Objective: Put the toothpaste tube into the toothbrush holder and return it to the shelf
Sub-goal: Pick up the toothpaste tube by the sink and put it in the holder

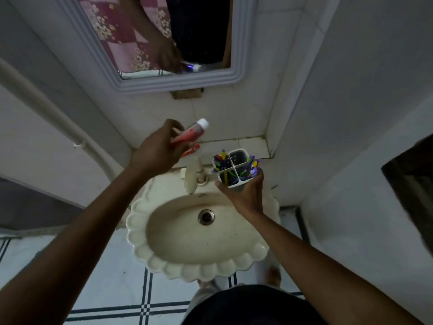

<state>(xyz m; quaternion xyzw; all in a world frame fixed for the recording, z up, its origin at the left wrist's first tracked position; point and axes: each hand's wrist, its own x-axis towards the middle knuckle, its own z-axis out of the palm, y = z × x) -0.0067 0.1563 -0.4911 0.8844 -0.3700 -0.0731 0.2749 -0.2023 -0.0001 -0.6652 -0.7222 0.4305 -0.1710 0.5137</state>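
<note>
Toothpaste tube (pixel 190 132) pinched in left hand (pixel 156 148) fingers, right hand (pixel 246 195) fingers around toothbrush holder (pixel 235 168) — faucet (pixel 193 175) and second tube (pixel 191 150) between, centre frame.

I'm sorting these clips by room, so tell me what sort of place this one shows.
Most likely a small home bathroom. A scalloped wash basin with a tap sits under a wall mirror, the walls are tiled, and the right hand holds a toothbrush holder while the left hand holds a toothpaste tube.
</note>
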